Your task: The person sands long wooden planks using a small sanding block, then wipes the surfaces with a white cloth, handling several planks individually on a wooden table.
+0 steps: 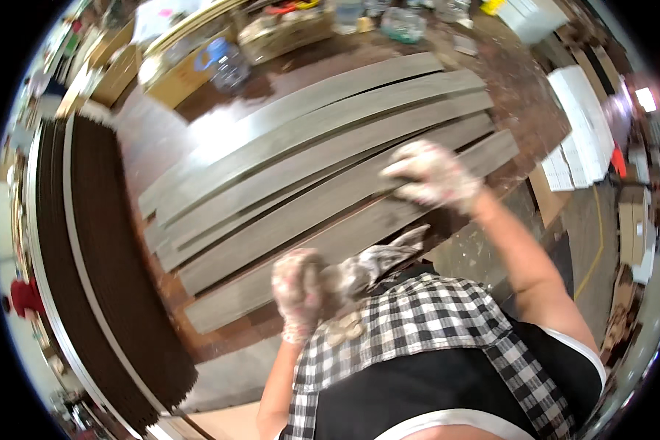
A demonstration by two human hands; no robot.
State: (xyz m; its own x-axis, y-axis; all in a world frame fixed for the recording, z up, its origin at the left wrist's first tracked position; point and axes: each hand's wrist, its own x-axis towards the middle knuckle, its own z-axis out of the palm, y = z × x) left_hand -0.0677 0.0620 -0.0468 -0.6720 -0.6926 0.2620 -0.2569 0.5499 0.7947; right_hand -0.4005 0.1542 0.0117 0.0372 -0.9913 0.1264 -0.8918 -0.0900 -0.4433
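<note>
Several long grey-brown boards (323, 172) lie side by side on a brown table, slanting up to the right. My right hand (433, 178), in a stained white glove, is over the nearest boards, fingers apart and curved, holding nothing visible. My left hand (298, 293), gloved alike, is closed at the near edge of the closest board (235, 299). From its right side a crumpled, dirty grey-white rag (381, 258) stretches along the table edge against my apron. The glove and the near end of the rag are blurred, and my left fingertips are hidden.
On the left stands a tall stack of dark brown strips (117, 257). Cardboard boxes (180, 81), a clear bottle with a blue top (227, 67) and clear plastic items (403, 26) line the far side. White packages (583, 125) are at the right.
</note>
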